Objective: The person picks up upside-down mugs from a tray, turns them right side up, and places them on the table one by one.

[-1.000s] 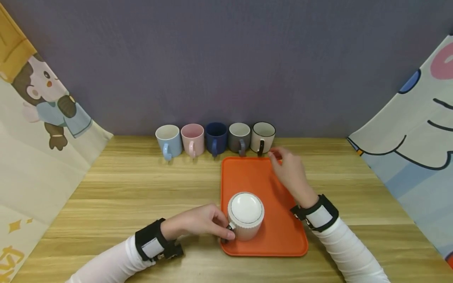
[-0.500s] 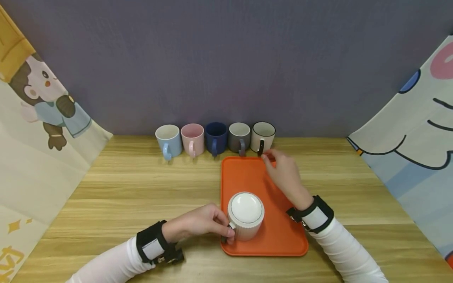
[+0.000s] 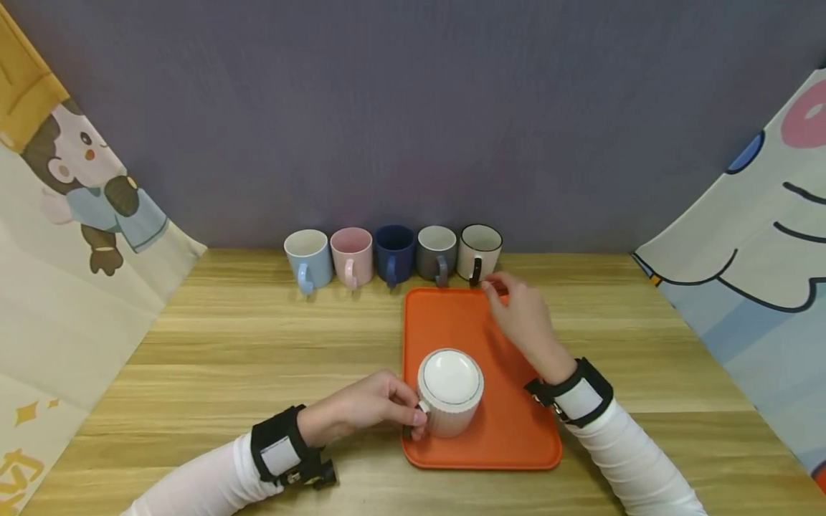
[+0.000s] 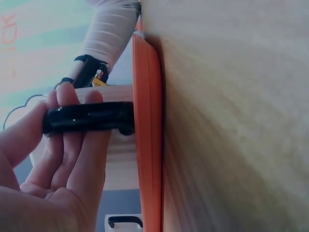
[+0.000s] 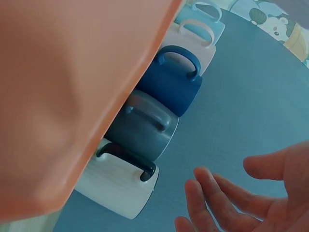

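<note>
An upside-down white ribbed mug [image 3: 449, 390] stands toward the front left of the orange tray [image 3: 510, 430]. My left hand [image 3: 371, 405] grips its black handle [image 4: 87, 117], thumb on one side and fingers behind it. Over the tray's far right corner is my right hand [image 3: 524, 319], its fingers loosely bent and holding nothing. The nearest thing to it is a white mug with a black rim and handle [image 3: 479, 251]; the right wrist view shows a gap between that mug [image 5: 116, 186] and the fingertips.
Beside the black-rimmed mug, a row runs left along the back wall: a grey mug [image 3: 436, 252], a navy mug [image 3: 394, 254], a pink mug [image 3: 351, 258] and a light blue mug [image 3: 308, 259]. All are upright, handles facing forward. Printed cloths [image 3: 761, 287] border the wooden table [image 3: 284, 344].
My right hand has shifted slightly left, near the black-rimmed mug's handle. My left hand keeps its grip on the white ribbed mug, which has barely moved.
</note>
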`<state>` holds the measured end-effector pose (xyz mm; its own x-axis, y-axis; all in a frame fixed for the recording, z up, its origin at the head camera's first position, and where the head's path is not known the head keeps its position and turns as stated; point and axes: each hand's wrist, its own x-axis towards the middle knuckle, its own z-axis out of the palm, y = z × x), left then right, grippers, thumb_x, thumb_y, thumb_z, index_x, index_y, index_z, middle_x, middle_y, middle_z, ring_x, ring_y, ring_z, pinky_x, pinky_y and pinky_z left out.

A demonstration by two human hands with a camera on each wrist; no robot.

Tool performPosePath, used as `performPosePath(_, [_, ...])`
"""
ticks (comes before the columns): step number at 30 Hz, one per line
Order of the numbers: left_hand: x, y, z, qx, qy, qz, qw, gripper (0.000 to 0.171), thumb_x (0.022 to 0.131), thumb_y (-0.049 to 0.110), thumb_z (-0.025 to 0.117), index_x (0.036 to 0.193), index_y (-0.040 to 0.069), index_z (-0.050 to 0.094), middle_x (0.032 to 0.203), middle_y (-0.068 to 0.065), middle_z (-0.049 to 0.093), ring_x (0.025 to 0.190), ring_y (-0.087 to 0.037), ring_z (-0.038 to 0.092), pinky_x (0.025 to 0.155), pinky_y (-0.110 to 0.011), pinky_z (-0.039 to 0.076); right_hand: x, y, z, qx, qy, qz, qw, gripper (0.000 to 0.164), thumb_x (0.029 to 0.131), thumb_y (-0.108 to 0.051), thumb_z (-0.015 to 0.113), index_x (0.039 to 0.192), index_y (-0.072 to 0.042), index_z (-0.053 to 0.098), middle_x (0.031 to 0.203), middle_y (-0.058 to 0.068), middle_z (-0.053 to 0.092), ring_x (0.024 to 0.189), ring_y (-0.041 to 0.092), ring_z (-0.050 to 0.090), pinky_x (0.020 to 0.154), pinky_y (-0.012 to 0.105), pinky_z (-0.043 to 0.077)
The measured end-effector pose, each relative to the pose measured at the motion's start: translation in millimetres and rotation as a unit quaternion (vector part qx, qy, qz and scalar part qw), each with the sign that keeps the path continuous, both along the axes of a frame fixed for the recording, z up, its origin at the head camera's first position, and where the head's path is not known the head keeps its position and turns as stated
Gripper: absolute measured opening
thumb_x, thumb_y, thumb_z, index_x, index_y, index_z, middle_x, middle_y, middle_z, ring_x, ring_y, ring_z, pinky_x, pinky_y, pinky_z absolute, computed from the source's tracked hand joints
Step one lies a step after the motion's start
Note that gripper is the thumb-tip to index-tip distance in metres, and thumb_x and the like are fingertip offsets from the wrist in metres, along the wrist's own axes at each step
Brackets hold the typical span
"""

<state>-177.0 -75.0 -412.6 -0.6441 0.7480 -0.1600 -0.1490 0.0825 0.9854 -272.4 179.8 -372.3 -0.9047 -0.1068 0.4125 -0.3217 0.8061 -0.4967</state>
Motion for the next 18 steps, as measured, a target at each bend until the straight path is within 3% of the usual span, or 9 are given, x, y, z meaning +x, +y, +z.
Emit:
performPosePath(4, [-0.3,2,-2.1,0.006,0.004,0.017,0.9998,0.029,0.088,0.009,0.065,0.087,-0.02,0.062,0.072,0.001,0.066,0.073,-0.009,0.061,0.072,-0.022,0.051,-0.9,3,1.2,0.0,0.001,-0.002,1.0,0.031,0.096,-0.028,0.055,0.113,-0.004,0.065,0.099,0.014,0.07,0.088,0.029,0.066,0.071,0.044,0.052])
performPosePath(11, [-4.5,7,-0.9,0.035,-0.055,0.059,0.9961,0.032,0.09,0.008,0.062,0.094,-0.023,0.056,0.074,0.0,0.067,0.076,-0.012,0.062,0.075,-0.025,0.051,-1.9,5,3.3,-0.001,-0.008,-0.01,1.0,0.031,0.096,-0.027,0.054,0.114,-0.003,0.064,0.1,0.015,0.069,0.088,0.03,0.065,0.072,0.044,0.051])
performPosePath(18, [-11.5,12,1.5,0.091,-0.084,0.114,0.9857,0.011,0.091,0.007,0.06,0.083,0.005,0.068,0.076,0.0,0.068,0.08,-0.013,0.065,0.078,-0.027,0.052,-3.9,7,4.1,-0.006,0.002,-0.015,1.0,0.032,0.096,-0.028,0.054,0.113,-0.003,0.065,0.098,0.015,0.069,0.089,0.03,0.065,0.073,0.045,0.05])
